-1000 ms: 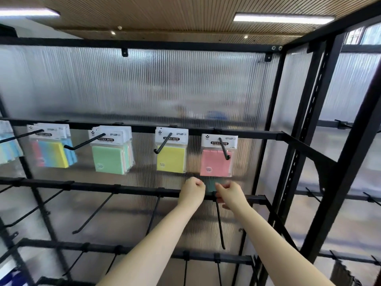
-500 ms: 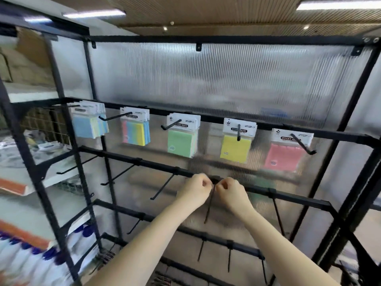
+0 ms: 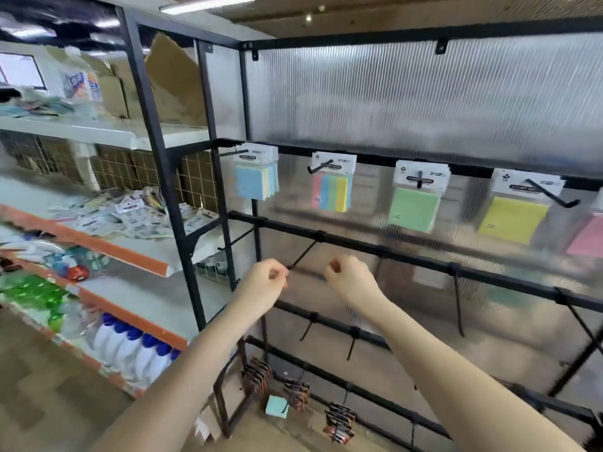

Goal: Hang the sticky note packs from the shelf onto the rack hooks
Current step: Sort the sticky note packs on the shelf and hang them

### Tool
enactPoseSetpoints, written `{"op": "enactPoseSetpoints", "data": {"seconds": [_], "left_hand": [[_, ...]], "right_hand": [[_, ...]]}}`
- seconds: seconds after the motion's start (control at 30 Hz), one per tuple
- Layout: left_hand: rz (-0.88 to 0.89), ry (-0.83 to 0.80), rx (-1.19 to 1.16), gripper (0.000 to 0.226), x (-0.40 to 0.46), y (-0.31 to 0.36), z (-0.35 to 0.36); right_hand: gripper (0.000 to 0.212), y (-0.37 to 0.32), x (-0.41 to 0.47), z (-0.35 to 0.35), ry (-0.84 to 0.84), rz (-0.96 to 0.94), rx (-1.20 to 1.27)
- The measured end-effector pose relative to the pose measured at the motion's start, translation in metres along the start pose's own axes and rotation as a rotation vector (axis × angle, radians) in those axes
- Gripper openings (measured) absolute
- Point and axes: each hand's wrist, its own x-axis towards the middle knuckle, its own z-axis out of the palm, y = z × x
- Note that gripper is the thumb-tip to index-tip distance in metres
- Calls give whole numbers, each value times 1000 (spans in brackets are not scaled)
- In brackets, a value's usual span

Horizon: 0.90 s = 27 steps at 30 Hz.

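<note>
Item: our left hand (image 3: 268,279) and right hand (image 3: 346,275), both curled, holding nothing. Loose sticky note packs (image 3: 130,214) heaped on shelf (image 3: 137,252) at nine o'clock. Risk: empty hook (image 3: 301,256) snags knuckles as we turn.

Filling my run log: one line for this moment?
left hand: curled, empty | right hand: curled, empty | top-bar packs: hung | shelf packs: waiting

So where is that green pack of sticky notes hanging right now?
The green pack hangs on the rack's top rail, right of centre in the head view, between the striped multicolour pack and the yellow pack.
</note>
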Motion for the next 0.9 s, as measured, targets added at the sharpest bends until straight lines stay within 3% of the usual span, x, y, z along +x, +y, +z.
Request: {"op": "enactPoseSetpoints", "data": {"seconds": [0.2, 0.53, 0.9], "left_hand": [[-108, 75, 127, 16, -13, -79, -72], [-298, 216, 46, 12, -19, -168, -156], [-352, 244, 253, 20, 83, -260, -233]], "right_hand": [[21, -65, 5, 77, -87, -71, 36], [27, -152, 33, 194, -248, -216, 39], [20, -230, 128, 318, -323, -349, 33]]}}
